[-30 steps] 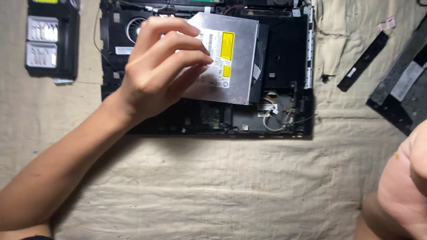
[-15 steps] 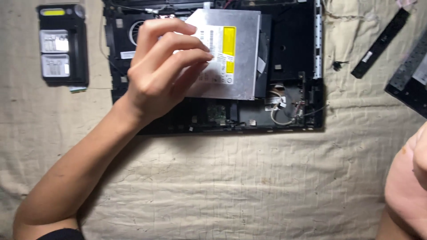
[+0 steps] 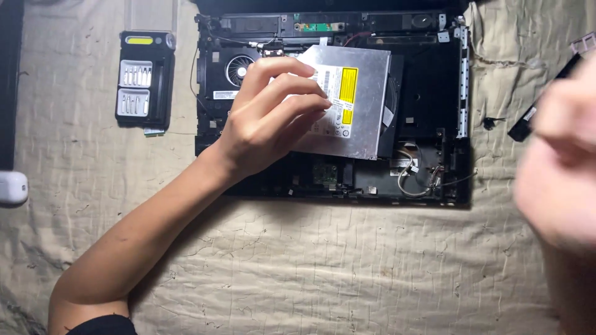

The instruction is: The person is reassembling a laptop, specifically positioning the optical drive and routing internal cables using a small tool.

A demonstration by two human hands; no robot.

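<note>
Two hands are showing in my head view. Left hand (image 3: 270, 118) is reaching in from lower left, forearm stretching diagonally over the beige cloth (image 3: 310, 267), wrist slightly bent, fingers (image 3: 292, 87) curling over the top of the silver optical drive (image 3: 357, 105) with its yellow labels. I am reading this as a closed grip on the drive's left part; the thumb is hidden. Drive is lying tilted over the opened black laptop chassis (image 3: 428, 93), just right of the cooling fan (image 3: 238, 68). Right hand (image 3: 559, 167) is hanging blurred at the right edge, near a black strip (image 3: 528, 118); I cannot tell its grip. Screwdriver bit case (image 3: 144, 80) is sitting left of the chassis.
</note>
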